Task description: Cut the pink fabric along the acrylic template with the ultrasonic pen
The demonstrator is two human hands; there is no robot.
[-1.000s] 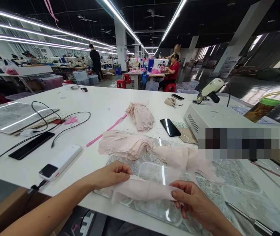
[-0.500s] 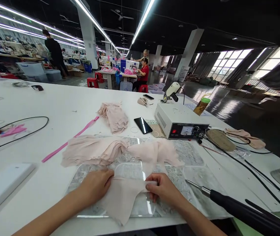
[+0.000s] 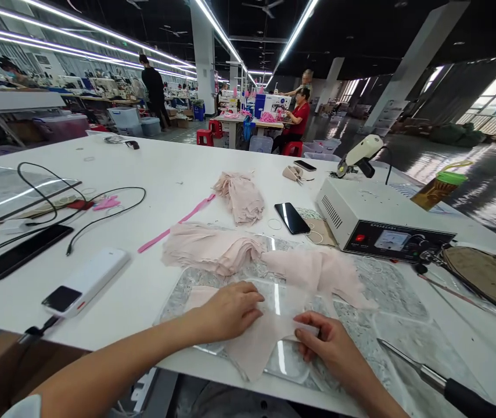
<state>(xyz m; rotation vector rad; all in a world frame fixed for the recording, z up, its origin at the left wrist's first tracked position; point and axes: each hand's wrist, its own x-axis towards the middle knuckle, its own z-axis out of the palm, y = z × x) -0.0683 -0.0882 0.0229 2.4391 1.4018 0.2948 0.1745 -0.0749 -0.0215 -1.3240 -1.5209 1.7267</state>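
A thin pale pink fabric piece (image 3: 254,342) lies on a clear glass plate (image 3: 387,302) at the near edge of the white table (image 3: 165,174), and part of it hangs over the edge. My left hand (image 3: 230,310) rests on the fabric's left part with its fingers curled down on it. My right hand (image 3: 330,342) pinches the fabric's right edge between thumb and fingers. Just behind my hands lie two heaps of the same pink fabric (image 3: 213,249), one to the left and one to the right (image 3: 317,273).
A white control box (image 3: 378,217) with a dial stands at the right, a black-handled metal tool (image 3: 444,386) lies at the near right. A black phone (image 3: 291,217), another fabric heap (image 3: 241,197), a pink strip (image 3: 176,223), a white power bank (image 3: 86,281) and cables lie about. People work in the background.
The view swung right and then back left. My hands stayed on the fabric piece and spread it lower on the glass plate, with my left hand now lying over it.
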